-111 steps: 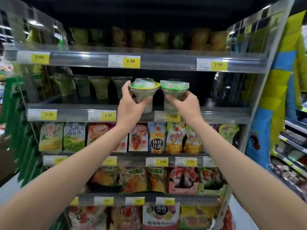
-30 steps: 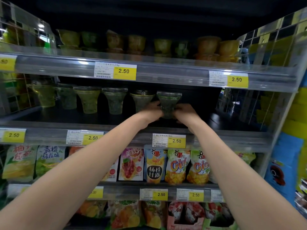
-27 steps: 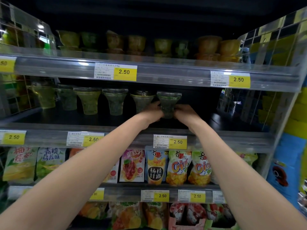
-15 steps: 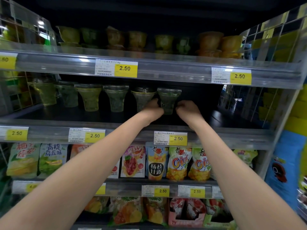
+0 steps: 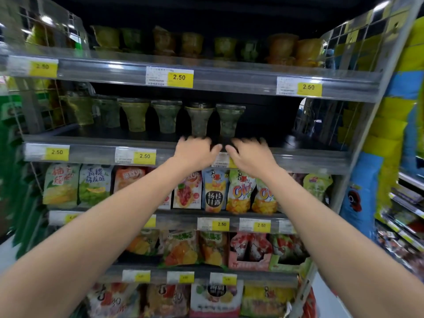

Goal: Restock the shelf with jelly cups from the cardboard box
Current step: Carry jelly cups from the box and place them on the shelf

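Several clear jelly cups stand in a row on the second shelf (image 5: 96,146) from the top. The two rightmost cups, one (image 5: 199,119) and the other (image 5: 229,119), stand side by side and upright. My left hand (image 5: 195,153) is just below and in front of the first, holding nothing, fingers loosely bent. My right hand (image 5: 249,157) is in front of the shelf edge below the second cup, also holding nothing and motion-blurred. The cardboard box is out of view.
The second shelf shows bare dark surface (image 5: 275,136) right of the cups. More cups (image 5: 282,48) line the top shelf. Snack pouches (image 5: 214,191) hang on the lower shelves. Wire side panels (image 5: 321,120) close the shelf ends. Another rack (image 5: 408,203) stands at right.
Both hands have let go of the two cups and drawn back toward the shelf's front edge. The cups stay standing on the shelf.
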Available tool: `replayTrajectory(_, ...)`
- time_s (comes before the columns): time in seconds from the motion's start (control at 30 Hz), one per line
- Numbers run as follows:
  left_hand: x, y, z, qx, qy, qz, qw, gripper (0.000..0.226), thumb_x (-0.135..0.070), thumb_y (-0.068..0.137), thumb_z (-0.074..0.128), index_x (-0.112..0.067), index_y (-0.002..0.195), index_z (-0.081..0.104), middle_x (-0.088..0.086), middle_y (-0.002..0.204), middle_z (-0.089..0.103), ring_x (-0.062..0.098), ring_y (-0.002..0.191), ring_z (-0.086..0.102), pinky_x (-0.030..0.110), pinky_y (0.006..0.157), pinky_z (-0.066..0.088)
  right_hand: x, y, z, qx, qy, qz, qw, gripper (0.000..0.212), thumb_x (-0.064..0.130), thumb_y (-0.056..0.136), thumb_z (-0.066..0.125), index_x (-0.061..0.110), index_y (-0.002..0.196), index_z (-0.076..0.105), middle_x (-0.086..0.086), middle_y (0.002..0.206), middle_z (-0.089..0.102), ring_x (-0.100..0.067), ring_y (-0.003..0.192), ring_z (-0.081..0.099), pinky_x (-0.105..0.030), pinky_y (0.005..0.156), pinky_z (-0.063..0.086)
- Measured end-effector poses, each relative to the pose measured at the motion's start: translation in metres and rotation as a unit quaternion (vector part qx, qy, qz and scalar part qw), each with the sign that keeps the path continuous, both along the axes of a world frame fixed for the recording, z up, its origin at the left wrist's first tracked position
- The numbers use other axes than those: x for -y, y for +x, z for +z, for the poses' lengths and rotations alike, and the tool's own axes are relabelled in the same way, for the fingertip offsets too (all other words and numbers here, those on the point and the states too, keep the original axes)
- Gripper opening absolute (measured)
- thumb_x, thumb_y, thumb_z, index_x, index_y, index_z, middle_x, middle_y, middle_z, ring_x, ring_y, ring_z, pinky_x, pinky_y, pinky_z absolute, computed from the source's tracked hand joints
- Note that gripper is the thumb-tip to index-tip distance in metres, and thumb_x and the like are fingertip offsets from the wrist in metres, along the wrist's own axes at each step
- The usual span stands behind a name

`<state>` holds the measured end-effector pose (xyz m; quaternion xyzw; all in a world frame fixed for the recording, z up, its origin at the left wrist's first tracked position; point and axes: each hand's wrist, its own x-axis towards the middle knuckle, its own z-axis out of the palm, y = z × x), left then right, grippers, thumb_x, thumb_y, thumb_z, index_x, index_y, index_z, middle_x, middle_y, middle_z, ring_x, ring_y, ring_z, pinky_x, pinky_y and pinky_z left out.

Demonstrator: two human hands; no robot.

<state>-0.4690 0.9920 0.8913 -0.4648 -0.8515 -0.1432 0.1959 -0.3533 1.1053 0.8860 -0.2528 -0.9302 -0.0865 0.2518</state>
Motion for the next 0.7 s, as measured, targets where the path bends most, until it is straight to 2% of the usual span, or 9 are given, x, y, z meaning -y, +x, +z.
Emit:
replayTrajectory(0.07,0.012,0.008,-0.004,-0.024,-0.028,0.018,0.999,0.053,-0.05,0.098,0.032,-0.014,0.133,0.048,0.013,0.136,0.051,0.032,0.126,0.044,0.044,0.104,0.03,0.005,0.01,-0.006,0.032,0.016,-0.009,0.999,0.052,0.045,0.1,0.032,0.017,0.143,0.039,-0.011,0.142,0.046,-0.032,0.129,0.041,-0.048,0.111,0.023)
replayTrajectory(0.13,0.025,0.017,-0.008,-0.034,-0.032,0.021,0.999,0.059,-0.05,0.097,0.035,-0.012,0.142,0.036,0.011,0.145,0.042,0.031,0.133,0.037,0.045,0.107,0.028,0.013,0.023,-0.01,0.039,0.019,0.003,0.999,0.056,0.042,0.1,0.035,0.014,0.147,0.03,-0.013,0.149,0.036,-0.032,0.135,0.033,-0.049,0.112,0.022)
replayTrajectory(0.23,0.048,0.036,-0.013,-0.016,-0.053,0.026,0.998,0.065,-0.051,0.096,0.039,-0.012,0.147,0.029,0.01,0.154,0.028,0.03,0.14,0.026,0.047,0.11,0.026,0.029,0.045,-0.013,0.051,-0.006,0.029,0.998,0.053,0.037,0.099,0.038,0.01,0.145,0.032,-0.016,0.152,0.029,-0.033,0.139,0.026,-0.049,0.111,0.025)
replayTrajectory(0.37,0.088,0.075,-0.029,-0.026,-0.093,0.049,0.994,0.063,-0.054,0.093,0.042,-0.011,0.139,0.04,0.01,0.143,0.042,0.032,0.13,0.041,0.045,0.101,0.035,0.061,0.077,-0.023,0.089,-0.025,0.058,0.994,0.047,0.035,0.098,0.04,0.007,0.136,0.043,-0.016,0.135,0.049,-0.033,0.126,0.042,-0.045,0.101,0.038)
replayTrajectory(0.5,0.142,0.115,-0.052,-0.017,-0.101,0.074,0.992,0.058,-0.053,0.092,0.046,-0.009,0.13,0.046,0.011,0.128,0.053,0.033,0.117,0.052,0.043,0.09,0.042,0.108,0.103,-0.047,0.128,-0.055,0.1,0.985,0.047,0.039,0.099,0.041,0.008,0.134,0.046,-0.014,0.123,0.057,-0.032,0.114,0.052,-0.044,0.088,0.049)
replayTrajectory(0.6,0.193,0.144,-0.08,0.02,-0.146,0.101,0.984,0.054,-0.049,0.094,0.046,-0.01,0.13,0.046,0.009,0.118,0.059,0.03,0.107,0.058,0.038,0.077,0.043,0.152,0.119,-0.071,0.182,-0.079,0.142,0.97,0.05,0.041,0.1,0.039,0.011,0.139,0.042,-0.011,0.127,0.057,-0.03,0.112,0.055,-0.037,0.077,0.051)
replayTrajectory(0.67,0.229,0.159,-0.101,0.06,-0.184,0.125,0.973,0.054,-0.05,0.094,0.046,-0.012,0.133,0.045,0.006,0.117,0.061,0.028,0.104,0.06,0.036,0.077,0.044,0.181,0.127,-0.09,0.225,-0.079,0.172,0.956,0.05,0.043,0.101,0.038,0.013,0.14,0.041,-0.008,0.128,0.057,-0.028,0.108,0.058,-0.033,0.068,0.049)
replayTrajectory(0.7,0.249,0.166,-0.113,0.081,-0.191,0.138,0.968,0.054,-0.051,0.094,0.046,-0.013,0.131,0.046,0.005,0.116,0.061,0.027,0.103,0.06,0.035,0.077,0.047,0.197,0.132,-0.1,0.244,-0.083,0.185,0.948,0.05,0.044,0.101,0.037,0.013,0.14,0.041,-0.008,0.129,0.057,-0.027,0.109,0.058,-0.033,0.069,0.049)
